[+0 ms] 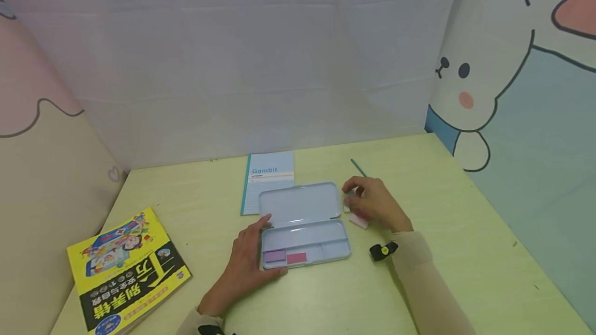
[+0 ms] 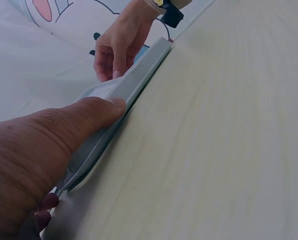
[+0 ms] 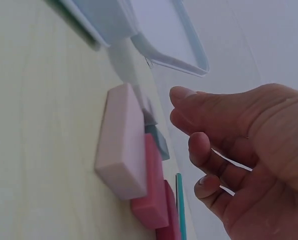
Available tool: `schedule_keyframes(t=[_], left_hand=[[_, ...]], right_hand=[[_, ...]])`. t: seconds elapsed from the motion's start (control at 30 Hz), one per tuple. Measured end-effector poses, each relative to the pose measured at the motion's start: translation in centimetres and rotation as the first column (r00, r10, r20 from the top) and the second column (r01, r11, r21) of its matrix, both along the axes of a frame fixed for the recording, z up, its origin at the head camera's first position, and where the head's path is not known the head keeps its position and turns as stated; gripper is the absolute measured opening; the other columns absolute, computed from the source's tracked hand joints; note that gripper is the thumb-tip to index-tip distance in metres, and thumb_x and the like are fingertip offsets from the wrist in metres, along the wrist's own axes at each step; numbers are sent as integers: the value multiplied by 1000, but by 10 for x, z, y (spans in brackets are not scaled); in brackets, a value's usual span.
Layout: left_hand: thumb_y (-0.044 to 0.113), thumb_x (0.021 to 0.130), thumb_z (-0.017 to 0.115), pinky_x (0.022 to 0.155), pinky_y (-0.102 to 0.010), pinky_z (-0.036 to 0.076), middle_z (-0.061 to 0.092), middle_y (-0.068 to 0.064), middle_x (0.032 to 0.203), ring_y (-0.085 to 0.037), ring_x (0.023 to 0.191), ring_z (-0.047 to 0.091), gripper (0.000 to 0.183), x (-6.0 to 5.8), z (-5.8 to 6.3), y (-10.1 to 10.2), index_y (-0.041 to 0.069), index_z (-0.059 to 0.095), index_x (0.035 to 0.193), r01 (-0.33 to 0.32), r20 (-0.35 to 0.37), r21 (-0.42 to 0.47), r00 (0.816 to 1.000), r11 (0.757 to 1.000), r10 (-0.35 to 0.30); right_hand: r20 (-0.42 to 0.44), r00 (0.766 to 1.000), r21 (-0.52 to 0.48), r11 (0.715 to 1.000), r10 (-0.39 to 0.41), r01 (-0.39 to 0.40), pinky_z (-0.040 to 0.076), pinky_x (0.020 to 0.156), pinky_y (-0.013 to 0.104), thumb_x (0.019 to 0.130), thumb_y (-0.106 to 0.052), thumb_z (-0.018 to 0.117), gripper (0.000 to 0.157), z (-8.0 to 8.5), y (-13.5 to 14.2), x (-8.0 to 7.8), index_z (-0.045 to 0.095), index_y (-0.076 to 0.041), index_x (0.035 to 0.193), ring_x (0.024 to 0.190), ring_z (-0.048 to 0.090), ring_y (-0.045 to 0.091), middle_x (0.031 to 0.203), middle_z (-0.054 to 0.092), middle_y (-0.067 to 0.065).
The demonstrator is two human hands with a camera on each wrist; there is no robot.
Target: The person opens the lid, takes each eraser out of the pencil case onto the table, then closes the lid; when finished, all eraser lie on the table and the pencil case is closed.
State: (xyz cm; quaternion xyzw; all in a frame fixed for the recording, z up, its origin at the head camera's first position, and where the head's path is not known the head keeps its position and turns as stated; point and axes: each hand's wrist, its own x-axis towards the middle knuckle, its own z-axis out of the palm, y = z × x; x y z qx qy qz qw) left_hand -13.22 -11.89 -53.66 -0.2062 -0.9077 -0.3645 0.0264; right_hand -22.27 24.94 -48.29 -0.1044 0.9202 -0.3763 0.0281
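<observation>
Pencil case: the pale blue case (image 1: 302, 234) is laid open on the table (image 1: 326, 299), its lid (image 1: 300, 203) folded back on the far side.
Case contents: a purple block (image 1: 274, 256) and a rose block (image 1: 296, 258) are set side by side in the near left compartment.
Left hand: the case's left end is gripped by the left hand (image 1: 244, 252), the thumb laid along the near wall, the fingers round the far side.
Right hand: the right hand (image 1: 372, 201) is held just beyond the case's right end, fingers loosely bent, thumb and forefinger close together; nothing is seen gripped.
Loose blocks: a pale pink block (image 3: 121, 145), a red block (image 3: 151, 185) and a dark red block (image 3: 169, 215) are grouped beside that hand; whether any is touched cannot be told.
Green stick: a thin green stick (image 1: 358, 167) is partly hidden behind the right hand.
Notebook: the "Gambit" notebook (image 1: 274, 162) is partly covered by the lid.
Book: a yellow and black book (image 1: 128, 268) is placed well apart, at left.
</observation>
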Motion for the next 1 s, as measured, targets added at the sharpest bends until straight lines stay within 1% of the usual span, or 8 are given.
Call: schedule_keyframes(t=[0.17, 0.3, 0.4, 0.5, 0.63, 0.77, 0.87, 1.0], left_hand=[[42, 69, 100, 116, -52, 35, 52, 4, 155, -25, 139, 48, 127, 1, 0, -1, 32, 24, 170, -3, -5, -3, 1000, 1000, 3], [42, 69, 100, 116, -50, 35, 52, 4, 155, -24, 138, 48, 127, 2, 0, -1, 33, 23, 170, -5, -3, 0, 1000, 1000, 5], [42, 69, 100, 115, -49, 35, 52, 5, 155, -23, 138, 48, 128, 3, 0, -1, 33, 23, 170, -7, -3, -4, 1000, 1000, 7], [42, 69, 100, 115, -50, 35, 51, 6, 155, -23, 139, 47, 128, 3, 0, -1, 34, 22, 170, -6, -1, -4, 1000, 1000, 6], [43, 69, 100, 116, -52, 36, 51, 6, 155, -24, 139, 47, 128, 2, 0, -1, 33, 22, 170, -5, 3, -5, 1000, 1000, 5], [43, 69, 100, 117, -53, 36, 51, 6, 155, -24, 140, 47, 127, 1, 1, 0, 31, 24, 170, -5, 9, -6, 1000, 1000, 5], [42, 70, 100, 117, -53, 35, 51, 5, 155, -25, 141, 46, 126, 1, 2, 0, 30, 24, 170, -4, 17, -1, 1000, 1000, 4], [41, 70, 100, 117, -53, 35, 50, 6, 156, -25, 141, 46, 126, 1, 3, 1, 30, 24, 170, -3, 23, 2, 1000, 1000, 3]], right_hand=[[-60, 998, -13, 1000, 10, -11, 49, 84, 35, 98, -13, 76, 23, 16, 2, 2, 75, -11, 121, 95, 63, 21, 113, 78, 4], [-122, 992, -55, 998, 35, -42, 49, 82, 29, 97, -10, 78, 25, 26, 0, 4, 75, -11, 121, 91, 63, 18, 113, 79, 7], [-145, 987, -105, 990, 75, -91, 48, 78, 24, 97, -11, 79, 24, 33, -4, 7, 75, -12, 121, 89, 63, 16, 111, 79, 7], [-142, 981, -143, 978, 133, -154, 48, 74, 23, 97, -12, 79, 24, 40, -10, 10, 75, -10, 121, 88, 63, 16, 109, 79, 6], [-87, 972, -135, 964, 217, -228, 49, 75, 23, 97, -15, 79, 22, 48, -18, 15, 76, -10, 119, 89, 64, 14, 105, 77, -1], [-33, 943, -122, 935, 331, -333, 50, 73, 23, 97, -16, 79, 19, 53, -28, 19, 78, -10, 115, 86, 64, 11, 100, 77, -4], [-9, 910, -131, 901, 415, -413, 51, 73, 24, 98, -16, 78, 18, 54, -37, 21, 78, -10, 115, 85, 65, 9, 99, 77, -3], [37, 866, -142, 860, 499, -490, 54, 76, 24, 98, -18, 77, 20, 54, -50, 25, 79, -9, 116, 87, 67, 5, 101, 78, -4]])
